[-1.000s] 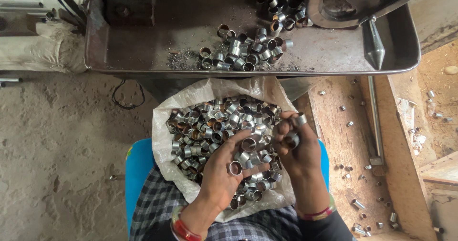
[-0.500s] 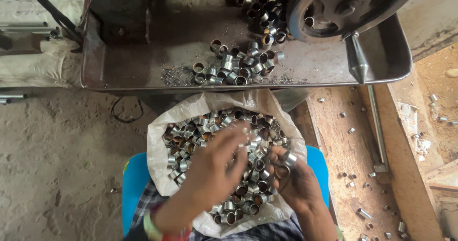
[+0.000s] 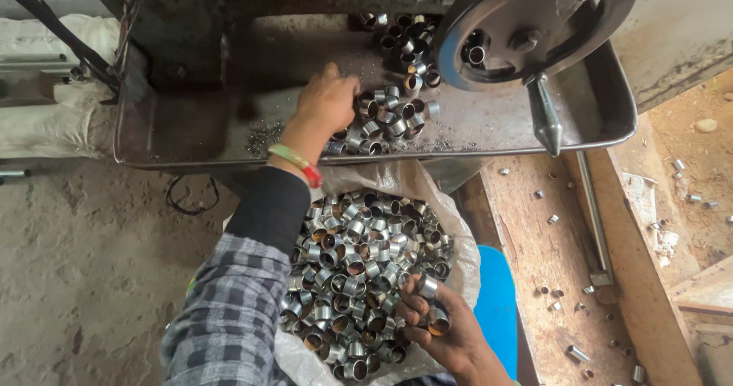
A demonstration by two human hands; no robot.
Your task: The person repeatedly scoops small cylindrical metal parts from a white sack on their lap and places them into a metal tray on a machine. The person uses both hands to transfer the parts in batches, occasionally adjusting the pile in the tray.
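Two hands now split: left hand [image 3: 327, 103], earlier over the white sack [image 3: 397, 184], is now reached fwd onto the grey metal tray [image 3: 603, 119], fingers curled on short shiny metal rings [image 3: 382, 119]; grip can't be told. Right hand [image 3: 447, 329] is kept at sack, pinching rings.

Open tray floor [image 3: 206, 130] is left to the left of the left hand [image 3: 327, 103], while its right is blocked by the heaped metal rings [image 3: 393, 115], which reach back under the machine. Passage above the tray's right half is barred by the large handwheel [image 3: 534, 23] and its hanging pointed handle [image 3: 546, 119]. Below, the sack [image 3: 412, 180] is filled with rings [image 3: 366, 264] nearly to its edge, the right hand [image 3: 439, 329] being set among them; only the wooden board [image 3: 550, 248] beside it is left fairly open, with scattered rings.
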